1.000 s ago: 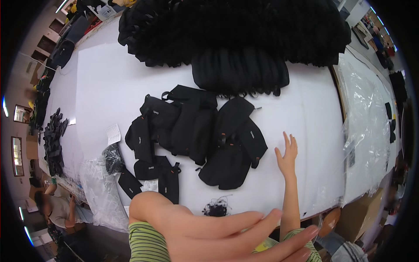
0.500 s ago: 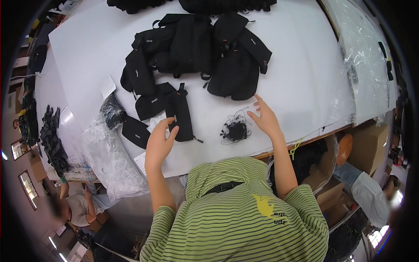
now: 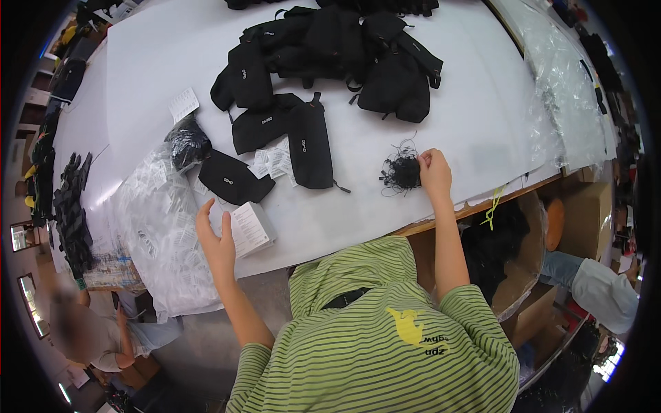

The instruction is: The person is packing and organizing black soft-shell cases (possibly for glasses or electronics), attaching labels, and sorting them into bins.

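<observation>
My right hand is at the right edge of a tangle of thin black strings, its fingertips pinched together on the strings. My left hand is open, thumb and fingers apart, beside a stack of white printed cards near the table's front edge. It does not appear to grip the cards. Just beyond them lies a flat black pouch. Further right, another black pouch with a zipper pull lies beside loose white tags.
More black pouches are heaped across the far part of the white table. A clear plastic bag of white tags hangs over the front edge at left. Plastic sheeting covers the right side. Other people are at lower left and right.
My right hand has come down to the string tangle and its fingers have closed at the edge. My left hand has moved left, away from the upright pouch, beside the card stack. The view has shifted.
</observation>
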